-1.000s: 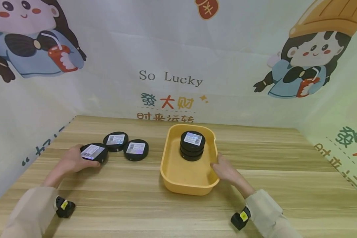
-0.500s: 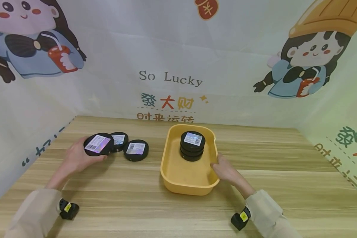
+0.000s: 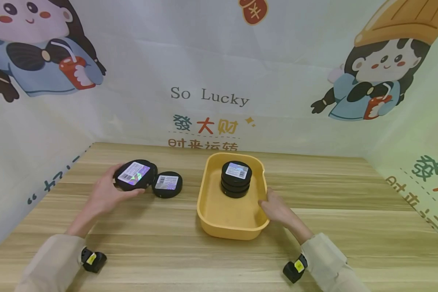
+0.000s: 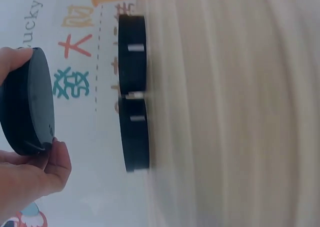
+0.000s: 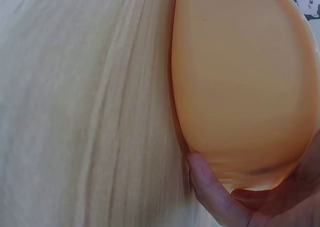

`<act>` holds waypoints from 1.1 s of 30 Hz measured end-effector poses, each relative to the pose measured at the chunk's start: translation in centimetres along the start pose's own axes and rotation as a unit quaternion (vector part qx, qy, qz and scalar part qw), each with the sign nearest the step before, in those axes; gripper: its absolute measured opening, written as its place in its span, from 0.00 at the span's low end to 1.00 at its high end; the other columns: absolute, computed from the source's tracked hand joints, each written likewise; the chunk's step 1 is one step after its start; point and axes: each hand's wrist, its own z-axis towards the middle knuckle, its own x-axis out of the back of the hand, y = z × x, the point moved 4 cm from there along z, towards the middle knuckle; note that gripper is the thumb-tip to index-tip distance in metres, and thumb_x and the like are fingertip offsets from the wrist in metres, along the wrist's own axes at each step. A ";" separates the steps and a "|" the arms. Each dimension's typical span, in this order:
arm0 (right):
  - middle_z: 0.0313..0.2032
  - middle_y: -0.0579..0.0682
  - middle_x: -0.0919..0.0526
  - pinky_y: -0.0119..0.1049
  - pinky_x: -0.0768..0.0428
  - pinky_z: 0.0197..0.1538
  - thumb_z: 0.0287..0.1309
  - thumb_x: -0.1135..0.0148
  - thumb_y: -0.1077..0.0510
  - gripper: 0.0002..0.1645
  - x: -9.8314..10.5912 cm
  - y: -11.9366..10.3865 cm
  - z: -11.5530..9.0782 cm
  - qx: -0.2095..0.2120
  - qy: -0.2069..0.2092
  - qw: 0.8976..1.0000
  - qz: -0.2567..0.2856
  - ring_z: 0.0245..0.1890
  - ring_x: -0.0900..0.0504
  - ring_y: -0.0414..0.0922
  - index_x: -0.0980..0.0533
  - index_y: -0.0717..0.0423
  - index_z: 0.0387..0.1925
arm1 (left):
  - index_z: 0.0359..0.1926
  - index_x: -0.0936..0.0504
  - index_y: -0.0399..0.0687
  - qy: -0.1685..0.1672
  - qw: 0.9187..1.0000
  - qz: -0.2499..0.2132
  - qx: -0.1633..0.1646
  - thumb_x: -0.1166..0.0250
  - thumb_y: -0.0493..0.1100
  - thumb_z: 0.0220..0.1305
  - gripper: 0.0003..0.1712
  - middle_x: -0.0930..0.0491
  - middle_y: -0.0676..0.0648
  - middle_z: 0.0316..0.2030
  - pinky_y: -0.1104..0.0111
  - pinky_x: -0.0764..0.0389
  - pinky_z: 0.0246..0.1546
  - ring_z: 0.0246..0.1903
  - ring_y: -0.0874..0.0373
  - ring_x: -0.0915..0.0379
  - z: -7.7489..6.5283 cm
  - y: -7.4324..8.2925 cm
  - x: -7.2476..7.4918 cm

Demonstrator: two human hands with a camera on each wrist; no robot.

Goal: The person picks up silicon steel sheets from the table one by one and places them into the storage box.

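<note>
My left hand grips a flat round black case with a shiny white barcode label on top. Thumb and fingers hold it by its sides, and in the left wrist view the case is clear of the table. It covers most of a second black case behind it. A third black case lies flat just to the right. My right hand holds the right wall of a yellow tray, its thumb low on the outside in the right wrist view. Inside the tray stands a stack of black cases.
A light wood-grain table carries everything. Behind it hangs a white printed cloth with cartoon figures, which also closes off both sides. Bare tabletop lies between the third case and the tray.
My left hand has lifted the black case off the table and moved it to the right, now in front of the second case. The right hand and tray have stayed still.
</note>
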 end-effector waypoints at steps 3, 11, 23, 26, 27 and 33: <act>0.34 0.64 0.26 0.45 0.27 0.39 0.49 0.54 0.67 0.21 0.0 0.0 0.0 0.002 0.001 1.000 0.001 0.33 0.27 0.53 0.36 0.77 0.45 | 0.61 0.46 0.28 -0.015 1.000 -0.015 -0.006 0.29 0.50 0.41 0.52 0.39 0.25 0.54 0.44 0.40 0.51 0.53 0.33 0.42 -0.2 0.8 -0.4; 0.35 0.65 0.26 0.46 0.27 0.40 0.49 0.54 0.66 0.22 0.0 -0.1 -0.1 0.006 -0.001 1.000 0.000 0.34 0.27 0.53 0.37 0.77 0.46 | 0.62 0.46 0.32 -0.032 0.997 -0.063 -0.010 0.29 0.48 0.42 0.52 0.37 0.29 0.55 0.48 0.37 0.51 0.52 0.39 0.38 -0.6 2.8 -1.4; 0.34 0.64 0.26 0.45 0.26 0.39 0.50 0.54 0.66 0.21 0.0 -0.1 -0.1 0.003 0.000 1.000 0.002 0.33 0.27 0.53 0.36 0.77 0.46 | 0.63 0.43 0.40 -0.027 0.994 -0.105 -0.033 0.26 0.45 0.37 0.52 0.39 0.31 0.56 0.52 0.32 0.50 0.50 0.40 0.35 -0.7 5.6 -3.4; 0.36 0.65 0.26 0.45 0.26 0.40 0.50 0.54 0.66 0.21 0.0 -0.1 -0.1 0.003 0.000 1.000 0.000 0.35 0.27 0.54 0.37 0.77 0.46 | 0.63 0.42 0.43 -0.028 0.993 -0.107 -0.043 0.25 0.44 0.35 0.53 0.38 0.32 0.57 0.50 0.35 0.52 0.53 0.40 0.37 -0.8 6.3 -4.0; 0.36 0.65 0.26 0.46 0.26 0.40 0.50 0.54 0.66 0.21 0.0 -0.1 -0.1 0.002 0.000 1.000 0.001 0.35 0.26 0.54 0.37 0.77 0.46 | 0.63 0.41 0.44 -0.028 0.993 -0.105 -0.049 0.24 0.44 0.34 0.53 0.37 0.32 0.56 0.49 0.36 0.52 0.53 0.40 0.38 -0.8 6.5 -4.3; 0.38 0.66 0.26 0.46 0.26 0.41 0.51 0.54 0.66 0.22 0.0 -0.1 -0.1 0.002 -0.003 1.000 0.007 0.37 0.26 0.55 0.37 0.77 0.48 | 0.59 0.37 0.43 -0.036 0.986 -0.126 -0.099 0.24 0.41 0.32 0.49 0.30 0.35 0.52 0.52 0.31 0.48 0.48 0.42 0.32 -0.7 7.9 -5.8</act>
